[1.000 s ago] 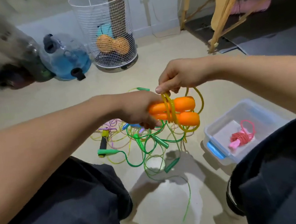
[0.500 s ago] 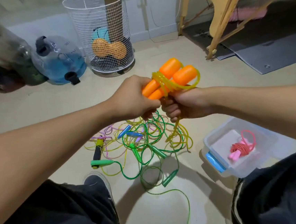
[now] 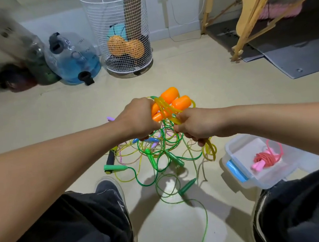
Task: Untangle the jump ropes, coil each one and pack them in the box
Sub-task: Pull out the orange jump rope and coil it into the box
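Observation:
My left hand (image 3: pixel 138 120) grips the narrow ends of two orange jump-rope handles (image 3: pixel 172 103), which point up and to the right. Their yellow rope (image 3: pixel 165 105) is wound round them. My right hand (image 3: pixel 197 126) grips that yellow rope just below the handles, and a loop of it hangs from my fist. Under both hands a tangle of green, yellow and pink ropes (image 3: pixel 158 156) lies on the floor. A clear plastic box (image 3: pixel 243 175) with blue latches stands at the right and holds a coiled pink rope (image 3: pixel 265 158).
A white wire basket (image 3: pixel 121 32) and a blue water jug (image 3: pixel 74 58) stand by the far wall. A wooden frame (image 3: pixel 242 13) and grey mats (image 3: pixel 294 55) are at the back right. My knees frame the bottom of the view, with a dark shoe (image 3: pixel 111 192) at lower left.
The orange handles went from level to pointing upward. My right hand moved from above the handles to below them and now grips the yellow rope there. The view shifted slightly.

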